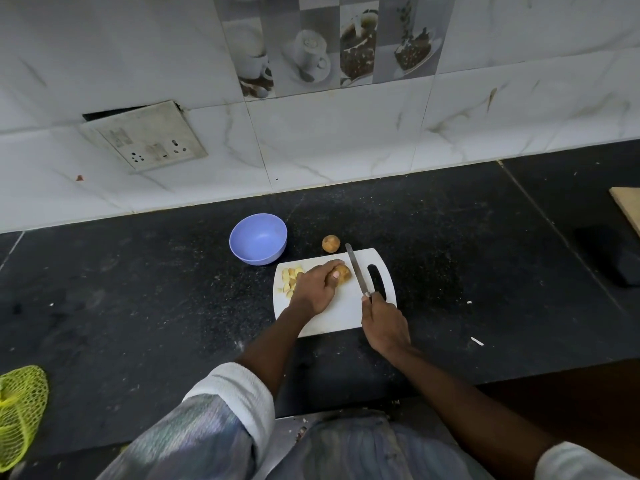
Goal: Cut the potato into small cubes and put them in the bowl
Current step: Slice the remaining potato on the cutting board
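White plastic forms the cutting board (346, 313), which is laid on a black speckled counter (138, 289) and is taken as the landmark; a slot handle is cut into its right end. On the board, near its middle, a brown-skinned potato piece (344, 274) is held down by the left hand (316, 287), whose grip is curled over it with the thumb against its near side. Just to the right of that piece, a knife (356, 270) is held by the right hand (384, 323); the grip is wrapped round the handle, and the blade is pointed away from the body, its edge beside the potato; whether blade and potato touch cannot be told. On the left part of the board a small heap of pale yellow potato cubes (290, 280) is seen, partly hidden by the left hand. Beyond the far left corner of the board a light purple bowl (258, 239) is set on the counter; nothing can be made out inside it. Just past the far edge of the board a second small potato (330, 243) is seen, whole and unpeeled.
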